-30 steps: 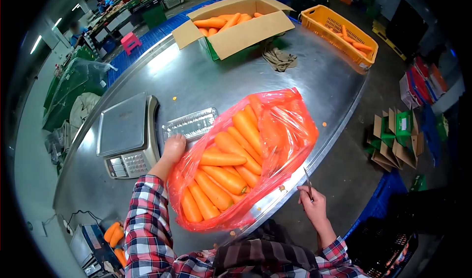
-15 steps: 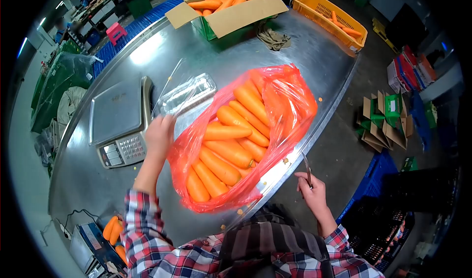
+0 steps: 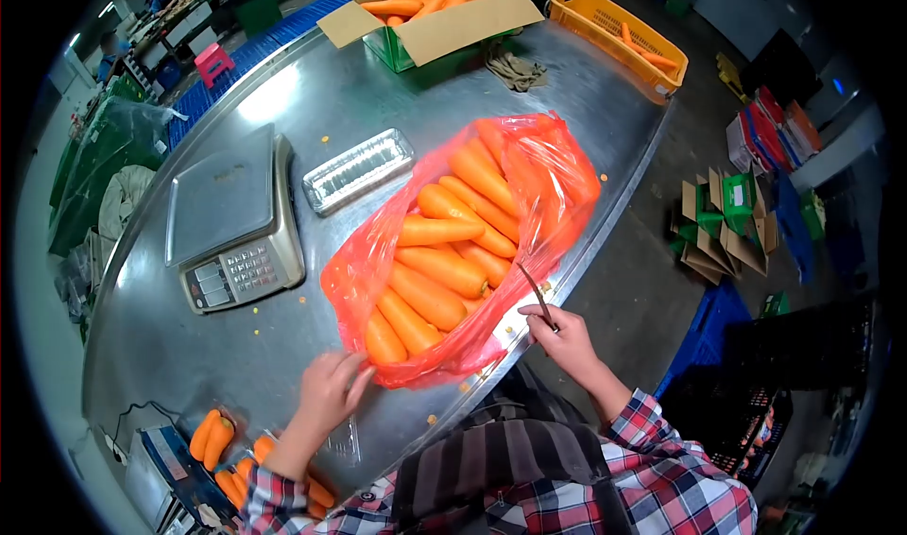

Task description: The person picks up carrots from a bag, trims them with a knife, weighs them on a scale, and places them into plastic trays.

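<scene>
A red plastic bag lies open on the metal table, full of orange carrots. My left hand is at the bag's lower left edge, fingertips against the plastic; whether it pinches the film is unclear. In my right hand, at the table's near edge, is a thin knife, its tip pointing up over the bag's rim. Left of the bag lies a clear plastic tray. Another clear tray is partly hidden beside my left wrist.
A scale stands on the left of the metal table. At the back are a cardboard box of carrots, a cloth and a yellow crate. Loose carrots lie lower left.
My left hand has moved down from the tray to the bag's lower left edge, letting go of the clear film. My right hand with the knife has moved left and up towards the bag.
</scene>
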Available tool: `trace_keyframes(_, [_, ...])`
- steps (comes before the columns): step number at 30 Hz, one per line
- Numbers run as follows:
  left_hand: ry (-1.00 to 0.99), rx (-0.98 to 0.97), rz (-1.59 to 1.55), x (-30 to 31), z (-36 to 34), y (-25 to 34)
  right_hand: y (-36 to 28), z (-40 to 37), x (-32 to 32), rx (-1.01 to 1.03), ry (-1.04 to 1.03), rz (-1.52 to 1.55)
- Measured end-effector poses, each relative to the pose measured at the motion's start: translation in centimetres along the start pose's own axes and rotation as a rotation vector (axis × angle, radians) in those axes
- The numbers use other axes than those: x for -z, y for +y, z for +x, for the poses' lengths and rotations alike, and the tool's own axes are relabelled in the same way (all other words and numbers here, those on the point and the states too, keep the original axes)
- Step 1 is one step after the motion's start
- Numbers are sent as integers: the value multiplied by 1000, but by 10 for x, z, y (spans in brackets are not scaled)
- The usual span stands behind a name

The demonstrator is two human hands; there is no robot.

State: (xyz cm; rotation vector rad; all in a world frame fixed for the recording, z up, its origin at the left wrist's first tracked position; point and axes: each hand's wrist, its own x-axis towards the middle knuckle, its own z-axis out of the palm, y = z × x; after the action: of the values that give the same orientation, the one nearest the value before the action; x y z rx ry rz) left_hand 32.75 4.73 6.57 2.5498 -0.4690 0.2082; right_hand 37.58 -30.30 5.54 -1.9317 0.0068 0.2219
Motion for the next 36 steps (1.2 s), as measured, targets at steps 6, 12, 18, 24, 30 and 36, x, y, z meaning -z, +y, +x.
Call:
trace_keyframes(6, [101, 36, -76, -81, 206, -10, 11, 31, 20, -62, -56, 116])
trace_keyframes(12, [-395, 596, -56, -128, 283, -42, 36, 74, 72, 3, -215, 170])
trace_keyframes(18, [6, 581, -379, -134, 267, -33, 61, 128, 113, 13, -245, 225])
trace_keyframes(24, [424, 454, -609, -20, 271, 68, 22, 190, 116, -13, -476, 350])
trace_keyframes(30, [590, 585, -914, -24, 276, 95, -19, 224, 120, -68, -787, 631])
trace_keyframes(36, [491, 675, -1071, -93, 327, 91, 16, 237, 146, -95, -779, 718])
